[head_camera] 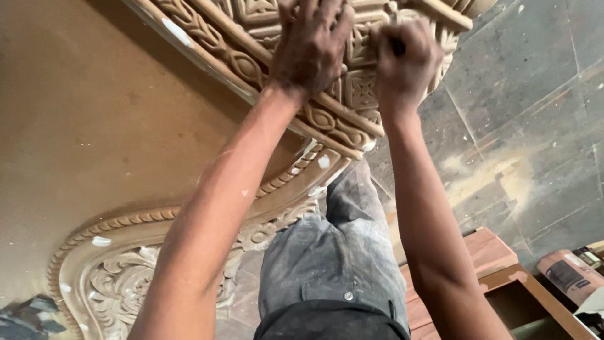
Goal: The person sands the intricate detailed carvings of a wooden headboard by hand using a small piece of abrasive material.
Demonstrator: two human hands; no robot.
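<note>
Both hands work close together at the top of the view, the left hand [310,44] pressed flat with spread fingers on the carved wooden panel [352,94] and the right hand [406,63] fisted around a small dark tool [398,47] held against the same carving, above dusty grey trousers [340,252] and a stone-tiled floor [535,126].

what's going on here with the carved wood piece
A person is leaning over a large carved wooden panel seen from above. The left hand lies flat on the carved border, fingers spread. The right hand is closed in a fist around a small dark-tipped tool, pressed against the carving beside the left hand. White patches dot the carving. Pale dust lies on the grey tiled floor, and a wooden box sits at lower right.
</note>
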